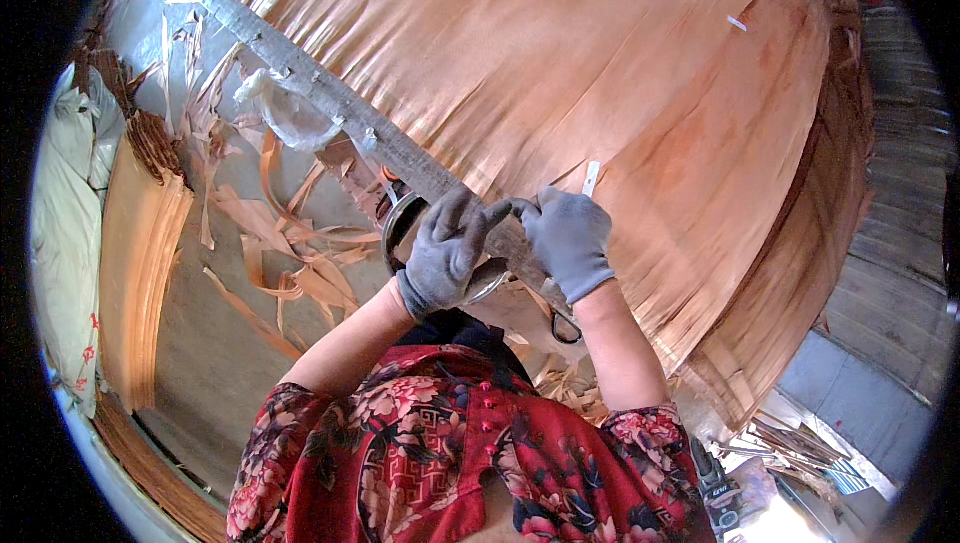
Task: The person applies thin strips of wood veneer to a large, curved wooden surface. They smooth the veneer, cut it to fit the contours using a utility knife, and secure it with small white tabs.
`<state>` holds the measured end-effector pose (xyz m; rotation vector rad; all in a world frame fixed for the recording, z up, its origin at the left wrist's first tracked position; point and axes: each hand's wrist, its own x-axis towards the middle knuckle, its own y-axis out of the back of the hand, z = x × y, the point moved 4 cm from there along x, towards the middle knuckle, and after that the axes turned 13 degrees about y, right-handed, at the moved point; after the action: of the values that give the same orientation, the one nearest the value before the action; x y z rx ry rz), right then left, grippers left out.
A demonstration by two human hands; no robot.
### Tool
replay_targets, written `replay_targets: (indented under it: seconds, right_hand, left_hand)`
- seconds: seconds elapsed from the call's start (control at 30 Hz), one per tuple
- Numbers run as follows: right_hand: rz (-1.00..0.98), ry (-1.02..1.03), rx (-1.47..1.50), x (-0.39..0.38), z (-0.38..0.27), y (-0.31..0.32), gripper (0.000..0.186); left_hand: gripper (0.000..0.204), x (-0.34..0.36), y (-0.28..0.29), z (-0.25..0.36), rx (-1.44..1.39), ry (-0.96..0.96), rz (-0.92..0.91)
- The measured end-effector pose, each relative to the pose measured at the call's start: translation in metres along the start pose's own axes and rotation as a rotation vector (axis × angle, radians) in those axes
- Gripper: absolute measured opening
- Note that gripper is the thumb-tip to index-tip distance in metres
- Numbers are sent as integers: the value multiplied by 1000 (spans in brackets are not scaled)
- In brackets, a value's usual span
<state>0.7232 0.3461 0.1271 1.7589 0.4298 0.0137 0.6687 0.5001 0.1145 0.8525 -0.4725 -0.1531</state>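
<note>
White glare (772, 517) lower right, curved edges perhaps soft.

Wood sheet (600, 73) cropped above, metal ring (391, 231) partly behind left fingers (450, 213)

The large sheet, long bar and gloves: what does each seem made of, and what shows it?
Large sheet: probably wood veneer, matte, given streaked grain. Long bar: metal or worn wood, unclear; dull, scuffed grey. Gloves: likely fabric, perhaps coated; matte, hugging the fingers.

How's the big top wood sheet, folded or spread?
Spread. The wood sheet lies broad and open beyond the right hand; ripples show beside the long grey bar, but no visible fold.
</note>
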Motion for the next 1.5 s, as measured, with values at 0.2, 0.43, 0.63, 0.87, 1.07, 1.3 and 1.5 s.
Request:
replay_targets:
  seconds: [0.2, 0.43, 0.63, 0.87, 1.07, 1.3, 1.5]
  right_hand:
    - [-139, 94, -15, 1, 7, 7, 37]
    - [-224, 15, -82, -5, 12, 6, 24]
    - [-256, -14, -100, -5, 17, -7, 21]
    - [-82, 71, 172, -33, 11, 11, 13]
    - [34, 31, 417, -88, 0, -13, 14]
    - [7, 103, 405, -70, 15, 21, 14]
    - [78, 38, 527, -57, 33, 20, 17]
  left_hand:
    - [72, 7, 2, 9, 90, 96, -77]
    - [72, 19, 3, 11, 151, 124, -127]
    - [75, 78, -31, 8, 167, 131, -8]
    - [80, 103, -59, 11, 181, 223, -170]
    - [82, 103, -60, 12, 195, 196, -110]
    - [78, 101, -52, -17, -131, 311, 49]
    - [95, 71, 10, -41, -573, 379, 59]
